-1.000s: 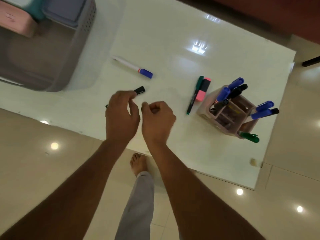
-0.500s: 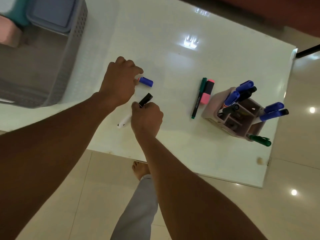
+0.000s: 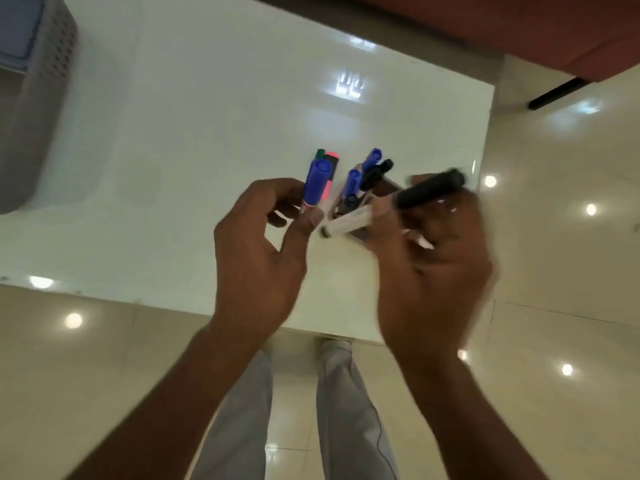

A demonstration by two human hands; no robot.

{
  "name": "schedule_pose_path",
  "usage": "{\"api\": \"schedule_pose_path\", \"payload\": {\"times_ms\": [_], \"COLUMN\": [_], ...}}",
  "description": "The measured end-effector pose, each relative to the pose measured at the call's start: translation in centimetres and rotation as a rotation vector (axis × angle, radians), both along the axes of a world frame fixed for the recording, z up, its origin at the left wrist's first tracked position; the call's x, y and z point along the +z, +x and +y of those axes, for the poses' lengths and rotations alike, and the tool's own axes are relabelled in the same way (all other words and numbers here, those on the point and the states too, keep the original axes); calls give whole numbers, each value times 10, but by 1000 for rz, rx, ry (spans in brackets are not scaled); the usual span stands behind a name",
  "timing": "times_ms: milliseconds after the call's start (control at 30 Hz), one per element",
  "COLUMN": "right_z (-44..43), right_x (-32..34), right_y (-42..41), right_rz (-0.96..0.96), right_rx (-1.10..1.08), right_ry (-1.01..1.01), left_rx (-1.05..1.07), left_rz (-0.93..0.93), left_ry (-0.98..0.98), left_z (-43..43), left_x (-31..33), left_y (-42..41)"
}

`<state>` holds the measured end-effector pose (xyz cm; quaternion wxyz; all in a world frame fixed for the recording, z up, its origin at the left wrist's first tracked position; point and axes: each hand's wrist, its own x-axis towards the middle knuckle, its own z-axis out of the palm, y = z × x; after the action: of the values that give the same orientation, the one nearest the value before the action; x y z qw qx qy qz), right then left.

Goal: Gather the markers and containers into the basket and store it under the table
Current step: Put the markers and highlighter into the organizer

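A blue-capped marker (image 3: 317, 181) is pinched between the thumb and fingers of the left grip (image 3: 256, 247) at frame centre. A black-capped marker (image 3: 429, 190) is clasped in the blurred right grip (image 3: 433, 261), above the counter (image 3: 207, 133). The basket (image 3: 41, 98) is seen at upper left.

Left hand (image 3: 256, 258) pinching a blue-capped marker (image 3: 318, 183); right hand (image 3: 436, 268) (blurred) curled round a black-capped marker (image 3: 429, 190)

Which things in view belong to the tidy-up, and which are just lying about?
Job: blue-capped white marker in left hand; black-capped white marker in right hand; pink highlighter; green pen; pink plastic marker holder; grey perforated basket.
Lying about: brown furniture; black bar beside it.
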<state>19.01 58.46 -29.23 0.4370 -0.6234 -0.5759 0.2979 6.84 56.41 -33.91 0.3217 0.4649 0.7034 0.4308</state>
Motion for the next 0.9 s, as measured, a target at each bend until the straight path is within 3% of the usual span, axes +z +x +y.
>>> {"api": "schedule_pose_path", "payload": {"times_ms": [100, 233, 433, 600, 900], "right_z": [12, 31, 34, 26, 43], "right_x": [30, 12, -49, -92, -85], "right_y": [57, 109, 134, 138, 140], "right_rz": [-99, -135, -125, -276, -511], "right_rx": [-37, -14, 194, 312, 338], "right_ry": [133, -55, -315, -483, -492], "left_rx": [63, 77, 73, 115, -10], "left_rz": [-105, -172, -122, -90, -39], "left_ry": [32, 39, 17, -23, -50], "left_z": [-2, 12, 34, 36, 40], "left_x": [20, 19, 7, -3, -9], "left_y": [44, 84, 109, 112, 113]}}
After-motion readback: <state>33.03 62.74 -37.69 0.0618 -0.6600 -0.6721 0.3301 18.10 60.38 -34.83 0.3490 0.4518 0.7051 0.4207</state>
